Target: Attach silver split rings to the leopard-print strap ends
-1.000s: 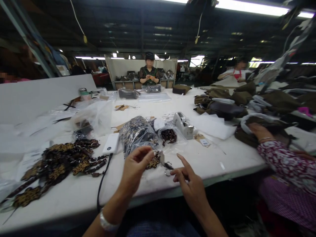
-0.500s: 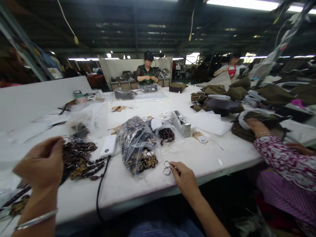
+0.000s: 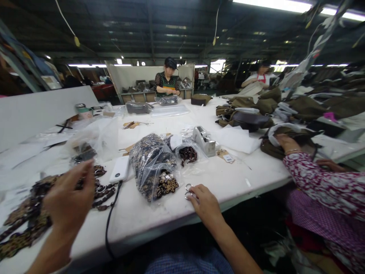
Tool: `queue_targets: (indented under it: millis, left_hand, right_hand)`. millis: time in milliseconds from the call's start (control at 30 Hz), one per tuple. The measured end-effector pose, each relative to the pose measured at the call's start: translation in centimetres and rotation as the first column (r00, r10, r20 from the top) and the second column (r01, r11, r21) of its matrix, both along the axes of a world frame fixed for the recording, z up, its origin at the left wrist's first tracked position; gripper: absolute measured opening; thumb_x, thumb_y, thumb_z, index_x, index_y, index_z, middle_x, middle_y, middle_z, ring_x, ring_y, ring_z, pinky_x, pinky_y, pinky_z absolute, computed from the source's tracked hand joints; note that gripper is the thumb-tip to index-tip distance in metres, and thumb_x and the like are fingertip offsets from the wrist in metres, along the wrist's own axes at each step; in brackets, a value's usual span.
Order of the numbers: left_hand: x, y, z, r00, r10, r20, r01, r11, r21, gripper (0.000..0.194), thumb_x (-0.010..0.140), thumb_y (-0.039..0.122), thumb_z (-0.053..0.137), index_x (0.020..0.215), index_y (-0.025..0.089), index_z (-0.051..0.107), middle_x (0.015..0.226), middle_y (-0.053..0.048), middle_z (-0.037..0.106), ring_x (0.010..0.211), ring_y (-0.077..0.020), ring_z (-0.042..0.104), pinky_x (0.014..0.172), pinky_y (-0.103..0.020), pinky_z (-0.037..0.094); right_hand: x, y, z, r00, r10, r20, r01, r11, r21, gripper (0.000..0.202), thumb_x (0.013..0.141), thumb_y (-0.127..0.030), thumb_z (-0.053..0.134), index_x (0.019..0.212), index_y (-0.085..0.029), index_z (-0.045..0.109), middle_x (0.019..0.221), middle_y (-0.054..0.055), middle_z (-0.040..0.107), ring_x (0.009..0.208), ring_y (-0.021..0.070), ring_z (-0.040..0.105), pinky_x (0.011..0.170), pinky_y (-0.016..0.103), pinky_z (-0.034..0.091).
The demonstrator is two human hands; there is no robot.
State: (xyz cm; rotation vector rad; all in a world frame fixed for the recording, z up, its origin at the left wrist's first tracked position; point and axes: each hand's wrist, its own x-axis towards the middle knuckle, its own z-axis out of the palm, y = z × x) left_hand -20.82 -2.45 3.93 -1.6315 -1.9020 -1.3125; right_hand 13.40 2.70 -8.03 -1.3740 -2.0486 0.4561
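My right hand (image 3: 203, 201) pinches two silver rings (image 3: 188, 191) between thumb and fingers at the table's front edge. Raised over the left of the table, my left hand (image 3: 70, 194) has its fingers drawn together; it is blurred, and anything between the fingertips is too small to make out. Under and beside it lies a heap of brown, leopard-patterned straps (image 3: 31, 209). A clear plastic bag (image 3: 152, 167) of similar patterned pieces sits in the middle, with a smaller bag of dark beaded pieces (image 3: 188, 155) behind it.
A white power bank (image 3: 119, 169) trails a black cable over the front edge. Behind the bags stands a grey tape dispenser (image 3: 204, 141). Olive bags (image 3: 245, 116) are piled at right, where a co-worker's patterned sleeve (image 3: 313, 175) reaches in. Another person (image 3: 167, 82) sits opposite.
My left hand has moved right, towards the power bank. My right hand has closed further over the rings. The whole view has shifted slightly.
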Motion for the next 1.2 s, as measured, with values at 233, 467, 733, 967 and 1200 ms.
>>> queue_targets:
  millis: [233, 467, 733, 967, 1200]
  left_hand:
    - [13.3, 4.5, -6.5, 0.809, -0.586, -0.045, 0.482, 0.705, -0.52, 0.025, 0.088, 0.019, 0.06, 0.11, 0.023, 0.071, 0.119, -0.007, 0.072, 0.107, -0.023, 0.068, 0.095, -0.033, 0.052]
    - [14.3, 6.9, -6.9, 0.866, -0.5, -0.001, 0.384, 0.666, -0.639, 0.05, 0.07, 0.011, 0.075, 0.118, 0.021, 0.067, 0.118, -0.011, 0.07, 0.116, -0.0308, 0.059, 0.101, -0.043, 0.044]
    - [14.5, 6.5, -5.8, 0.859, -0.448, 0.248, 0.51, 0.706, -0.491, 0.03, 0.077, 0.03, 0.069, 0.107, 0.025, 0.072, 0.11, -0.008, 0.075, 0.102, -0.0306, 0.067, 0.095, -0.041, 0.046]
    - [15.3, 6.1, -4.9, 0.707, -0.488, 0.512, 0.692, 0.627, -0.358, 0.033, 0.083, 0.045, 0.059, 0.091, 0.017, 0.073, 0.072, -0.006, 0.073, 0.062, -0.0188, 0.064, 0.059, -0.027, 0.05]
    - [15.3, 5.8, -5.9, 0.624, -0.461, 0.631, 0.744, 0.597, -0.3, 0.038, 0.083, 0.045, 0.059, 0.099, 0.013, 0.071, 0.071, -0.005, 0.069, 0.06, -0.0164, 0.059, 0.056, -0.027, 0.047]
  right_hand:
    - [-0.6, -0.1, 1.4, 0.986, 0.004, 0.169, 0.006, 0.998, -0.06, 0.01, 0.091, -0.023, 0.063, 0.1, -0.024, 0.066, 0.098, 0.004, 0.066, 0.096, 0.022, 0.06, 0.082, 0.029, 0.045]
    - [-0.7, -0.3, 1.8, 0.973, -0.015, 0.231, 0.032, 0.997, -0.07, 0.009, 0.091, -0.022, 0.063, 0.099, -0.024, 0.065, 0.097, 0.003, 0.067, 0.095, 0.0222, 0.06, 0.076, 0.029, 0.044]
    - [-0.9, -0.6, 1.8, 0.968, -0.028, 0.248, 0.039, 0.998, -0.04, 0.012, 0.092, -0.017, 0.059, 0.1, -0.023, 0.065, 0.1, 0.006, 0.067, 0.096, 0.0235, 0.059, 0.076, 0.03, 0.045]
    - [-1.5, -0.8, 2.1, 0.958, -0.026, 0.284, 0.034, 0.999, -0.023, 0.016, 0.092, -0.011, 0.054, 0.098, -0.019, 0.066, 0.1, 0.011, 0.066, 0.095, 0.0256, 0.058, 0.074, 0.032, 0.045]
    - [-1.2, -1.2, 1.7, 0.977, 0.021, 0.211, -0.015, 0.999, -0.029, 0.012, 0.091, -0.018, 0.061, 0.091, -0.024, 0.072, 0.096, 0.006, 0.067, 0.096, 0.022, 0.058, 0.08, 0.029, 0.045]
